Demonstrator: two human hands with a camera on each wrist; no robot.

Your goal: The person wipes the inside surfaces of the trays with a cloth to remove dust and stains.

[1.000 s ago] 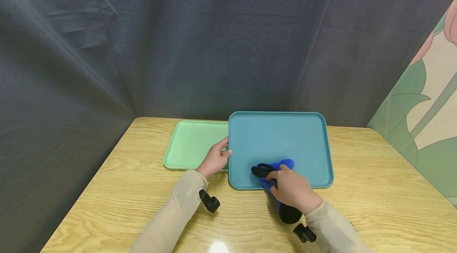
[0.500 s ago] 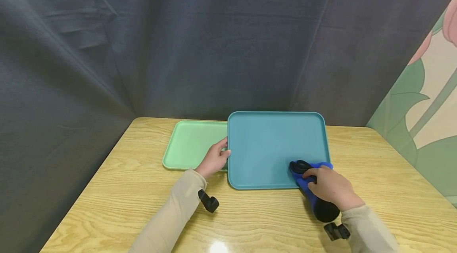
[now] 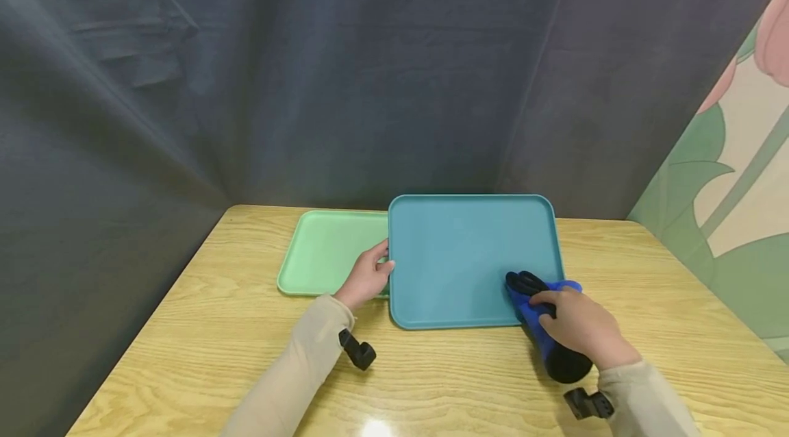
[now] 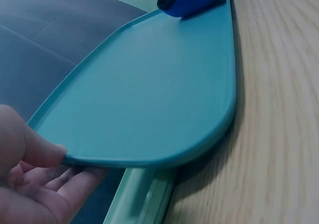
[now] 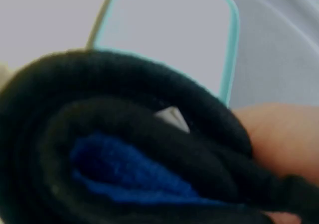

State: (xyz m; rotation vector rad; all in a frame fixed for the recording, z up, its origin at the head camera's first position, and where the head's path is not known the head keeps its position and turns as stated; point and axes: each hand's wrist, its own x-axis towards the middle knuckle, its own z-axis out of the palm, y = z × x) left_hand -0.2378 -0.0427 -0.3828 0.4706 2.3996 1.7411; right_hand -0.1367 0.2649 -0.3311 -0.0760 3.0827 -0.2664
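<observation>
While left-hand grip (image 3: 366, 277) pinches blue tray (image 3: 456, 252) above green tray (image 3: 327, 245), right-hand grip (image 3: 582, 327) holds cloth roll (image 3: 540, 333) at the blue tray's near-right corner, partly past the edge over the tabletop (image 3: 456, 382), open tray surface leftward.

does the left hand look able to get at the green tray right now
Probably yes: the left hand is close by the green tray, whose left part lies uncovered. It pinches the edge of the blue tray, though, so it would likely have to let go first.
</observation>
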